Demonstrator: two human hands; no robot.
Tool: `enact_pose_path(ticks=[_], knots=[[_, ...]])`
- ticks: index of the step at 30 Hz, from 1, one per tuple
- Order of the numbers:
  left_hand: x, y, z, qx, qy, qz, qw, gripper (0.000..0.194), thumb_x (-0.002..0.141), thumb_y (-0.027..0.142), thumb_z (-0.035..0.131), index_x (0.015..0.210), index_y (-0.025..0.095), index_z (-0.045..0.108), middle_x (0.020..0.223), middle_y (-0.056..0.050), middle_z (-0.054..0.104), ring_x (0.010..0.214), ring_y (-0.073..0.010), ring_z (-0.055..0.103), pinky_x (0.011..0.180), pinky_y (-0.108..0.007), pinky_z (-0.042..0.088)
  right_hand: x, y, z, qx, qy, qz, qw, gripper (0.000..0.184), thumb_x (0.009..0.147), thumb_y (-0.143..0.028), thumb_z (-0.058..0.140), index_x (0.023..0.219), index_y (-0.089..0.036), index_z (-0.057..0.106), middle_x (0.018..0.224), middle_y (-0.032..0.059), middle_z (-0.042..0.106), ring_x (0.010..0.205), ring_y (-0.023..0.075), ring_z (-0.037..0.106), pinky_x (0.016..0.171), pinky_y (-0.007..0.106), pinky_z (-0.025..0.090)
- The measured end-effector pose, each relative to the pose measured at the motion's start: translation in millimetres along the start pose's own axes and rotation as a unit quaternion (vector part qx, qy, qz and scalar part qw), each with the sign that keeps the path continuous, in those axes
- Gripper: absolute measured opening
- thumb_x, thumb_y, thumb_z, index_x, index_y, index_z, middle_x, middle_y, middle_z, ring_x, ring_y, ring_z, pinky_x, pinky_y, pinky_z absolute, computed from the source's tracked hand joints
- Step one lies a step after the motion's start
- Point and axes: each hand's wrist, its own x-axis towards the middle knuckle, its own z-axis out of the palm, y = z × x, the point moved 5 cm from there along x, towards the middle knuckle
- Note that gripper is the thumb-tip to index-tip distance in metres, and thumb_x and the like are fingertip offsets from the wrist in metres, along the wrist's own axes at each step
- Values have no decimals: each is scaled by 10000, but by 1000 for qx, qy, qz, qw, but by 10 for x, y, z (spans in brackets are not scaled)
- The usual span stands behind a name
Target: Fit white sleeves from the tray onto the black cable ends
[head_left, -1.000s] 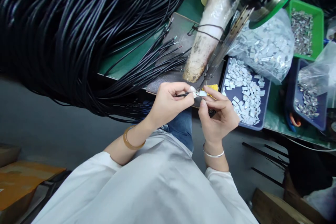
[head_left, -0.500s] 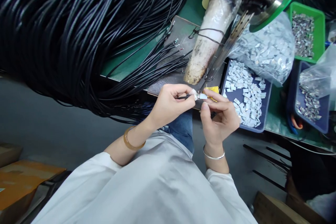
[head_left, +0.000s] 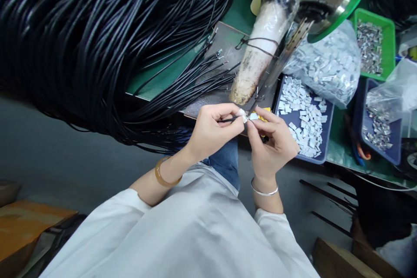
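My left hand (head_left: 216,130) is closed, thumb and index finger pinching a black cable (head_left: 228,119) near its end. A white wrap covers the tip of the index finger. At the cable's end sits a small pale connector piece (head_left: 253,116) with a bit of metal. My right hand (head_left: 272,137) pinches at this piece, its thumb close to the left fingertips; the exact contact is partly hidden. Just above the fingers ends a slim metal rod (head_left: 260,91), beside a white wrapped tube (head_left: 247,69). A yellow item (head_left: 263,114) lies behind the right fingers.
A large bundle of black cables (head_left: 81,52) covers the left, stripped ends on a dark board (head_left: 224,37). To the right are a blue tray (head_left: 317,160) of pale pieces, a clear bag (head_left: 329,61) of more, a green tray (head_left: 389,58) and another blue tray (head_left: 395,139) with metal parts.
My right thumb and fingers have moved left and closed in on the cable end, covering more of the connector piece. My left hand has hardly moved. The view has shifted slightly.
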Motion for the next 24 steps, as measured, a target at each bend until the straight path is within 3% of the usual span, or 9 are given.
enact_pose_path(ticks=[6,9,11,13,15,18,21,24], knots=[[9,-39,5,-6,-21,-19,1000,98,750,182,633,668,130,649,547,42,437,504,-49,327,463,-200,229,-43,-3,17,33,17,1,999,98,855,-135,681,892,-222,654,1020,36,776,973,206,756,777,347,642],[15,-80,5,-1,-26,-29,999,92,741,181,630,664,133,644,525,50,409,496,-49,304,461,-206,208,-48,77,-88,71,89,47,992,43,894,-179,637,907,-215,655,835,1,763,648,144,735,526,257,578],[11,-86,6,2,-23,-31,999,97,743,186,627,660,137,638,515,51,400,495,-51,303,464,-209,206,-33,99,-231,109,175,41,978,37,906,-229,620,926,-229,651,586,-75,631,381,79,558,362,203,425],[2,-75,13,2,-23,-33,999,108,748,193,627,654,140,629,511,51,397,494,-53,308,469,-211,212,-12,102,-341,121,219,45,967,85,914,-265,595,993,-251,625,507,-113,511,305,60,444,317,190,343],[-8,-56,18,2,-23,-35,999,122,751,197,625,641,143,615,513,49,401,493,-54,318,472,-213,222,6,98,-365,95,195,79,973,97,928,-251,575,1021,-250,601,571,-98,577,387,86,565,367,204,437],[-18,-20,18,9,-19,-29,999,159,746,192,623,599,147,582,518,44,419,494,-57,335,475,-214,238,-15,50,-277,42,104,90,990,72,913,-187,619,974,-227,622,827,-19,747,702,161,757,598,287,626],[-22,3,17,19,-19,-21,999,178,743,186,623,577,148,571,517,39,441,499,-61,355,478,-210,259,-65,-15,-122,-5,18,17,1000,137,871,-140,667,965,-239,658,1019,27,774,935,199,765,773,335,652],[-14,4,16,19,-24,-24,999,178,736,182,631,569,144,582,529,29,481,513,-67,388,485,-204,292,-95,-18,-31,-32,-1,-41,999,166,868,-121,659,975,-248,656,1082,31,769,972,189,757,774,321,641]])
